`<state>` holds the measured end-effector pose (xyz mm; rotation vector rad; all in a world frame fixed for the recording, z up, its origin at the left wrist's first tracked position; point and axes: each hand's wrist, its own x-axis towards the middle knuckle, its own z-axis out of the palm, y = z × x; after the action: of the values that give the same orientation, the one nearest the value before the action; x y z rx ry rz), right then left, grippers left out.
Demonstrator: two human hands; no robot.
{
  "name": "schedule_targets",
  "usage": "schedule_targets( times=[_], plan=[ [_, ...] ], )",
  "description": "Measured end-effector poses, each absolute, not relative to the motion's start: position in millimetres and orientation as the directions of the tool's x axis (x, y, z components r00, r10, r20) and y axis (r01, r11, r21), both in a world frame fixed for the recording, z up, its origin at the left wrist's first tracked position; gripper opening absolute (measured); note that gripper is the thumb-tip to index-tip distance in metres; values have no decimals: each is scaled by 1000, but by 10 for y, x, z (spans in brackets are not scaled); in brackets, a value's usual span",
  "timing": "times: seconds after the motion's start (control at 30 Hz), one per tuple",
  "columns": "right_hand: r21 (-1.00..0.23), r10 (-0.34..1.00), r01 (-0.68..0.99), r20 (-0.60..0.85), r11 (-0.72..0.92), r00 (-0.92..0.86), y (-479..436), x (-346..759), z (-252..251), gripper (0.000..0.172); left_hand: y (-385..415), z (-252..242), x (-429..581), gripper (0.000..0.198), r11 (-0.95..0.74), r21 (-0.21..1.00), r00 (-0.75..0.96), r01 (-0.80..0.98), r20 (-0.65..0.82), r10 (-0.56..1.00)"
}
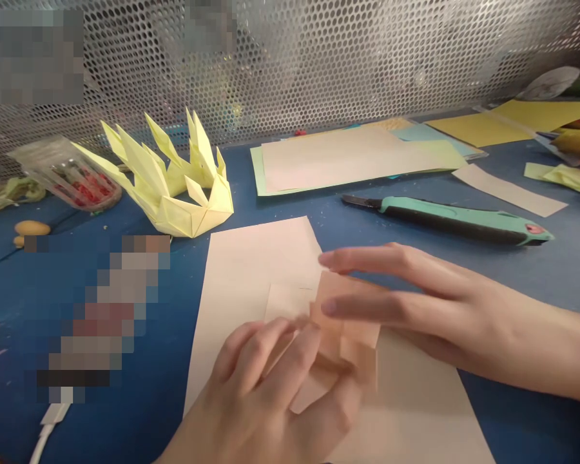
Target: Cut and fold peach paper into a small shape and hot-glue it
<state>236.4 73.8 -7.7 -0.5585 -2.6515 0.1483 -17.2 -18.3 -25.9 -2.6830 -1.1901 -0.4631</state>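
A small pale peach folded paper (350,293) stands over a larger sheet of pale paper (244,264) on the blue tabletop. My left hand (280,380) has its fingers and thumb bent around the near side of the folded paper, gripping it. Above its right side, my right hand (435,303) has two fingers stretched out and apart, with one fingertip against the paper; its thumb is hidden. Flat folds show between the hands, though part of the piece is covered by my left fingers and slightly blurred.
A yellow folded-paper crown (188,212) stands at the back left, near a clear jar (77,177) of red bits. A green-and-black utility knife (464,219) lies beyond my right hand. Behind are stacked paper sheets (333,158), a paper strip (510,190) and a perforated metal panel (319,64).
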Motion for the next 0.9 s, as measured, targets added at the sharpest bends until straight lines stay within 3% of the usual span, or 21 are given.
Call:
schedule_targets(
  times=[0.1,0.27,0.33,0.43,0.57,0.7,0.9],
  plan=[
    [-122,218,187,345,975,-913,831,2424,13,29,-178,-323,-161,34,-676,-18,626,737,398,671],
    [-60,192,184,390,981,-901,818,2405,83,34,-66,-281,-236,34,-739,30,663,673,419,620],
    [-92,186,163,395,982,-900,769,2390,77,38,-4,-205,-262,38,-757,149,682,636,351,642],
    [-292,219,105,392,951,-894,719,2371,60,31,65,-95,-262,21,-694,356,650,626,252,717],
    [-648,267,100,164,755,-950,735,2321,53,15,99,-60,-231,21,-654,454,615,606,254,746],
    [-824,337,177,18,538,-941,752,2260,44,11,96,-147,-240,23,-719,413,617,560,371,694],
    [-829,477,240,37,505,-878,667,2223,-52,3,48,-224,-305,36,-875,97,757,474,463,461]
  ],
)
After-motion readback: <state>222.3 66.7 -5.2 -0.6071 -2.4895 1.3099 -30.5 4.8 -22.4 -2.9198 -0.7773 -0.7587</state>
